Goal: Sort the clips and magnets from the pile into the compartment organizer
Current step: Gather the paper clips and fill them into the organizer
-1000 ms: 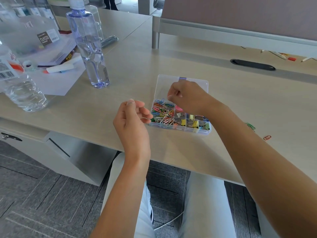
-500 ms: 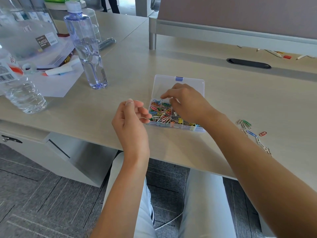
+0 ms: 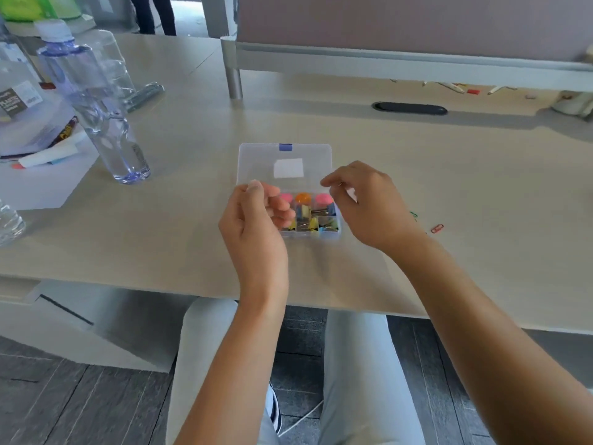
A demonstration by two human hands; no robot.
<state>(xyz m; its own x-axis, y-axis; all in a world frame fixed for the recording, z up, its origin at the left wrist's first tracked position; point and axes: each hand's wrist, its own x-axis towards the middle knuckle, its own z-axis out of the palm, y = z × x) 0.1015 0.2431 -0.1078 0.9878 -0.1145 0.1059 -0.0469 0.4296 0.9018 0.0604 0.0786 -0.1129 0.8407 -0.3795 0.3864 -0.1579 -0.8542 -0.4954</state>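
The clear compartment organizer (image 3: pixel 333 233) lies on the desk with its lid (image 3: pixel 256 162) folded open flat behind it. Its back row holds pink and orange round magnets (image 3: pixel 302 198). Yellow and blue binder clips (image 3: pixel 313 223) fill the front compartments. My left hand (image 3: pixel 256 226) hovers over the organizer's left side with fingers curled, thumb on forefinger, and hides those compartments. My right hand (image 3: pixel 365 203) is at the organizer's right edge, thumb and forefinger close together; whether they pinch anything is unclear. A green paper clip (image 3: pixel 414 215) and a red paper clip (image 3: pixel 437 228) lie loose to the right.
A tall water bottle (image 3: pixel 96 104) stands left of the organizer, with a second bottle (image 3: pixel 9 220), papers and a plastic box further left. A black cable slot (image 3: pixel 409 108) and a partition rail run along the back. The desk's front edge is near my wrists.
My right hand has pulled out of the organizer to its right edge, uncovering the magnets and binder clips. My left hand has shifted over the organizer's left side. The view has also moved.
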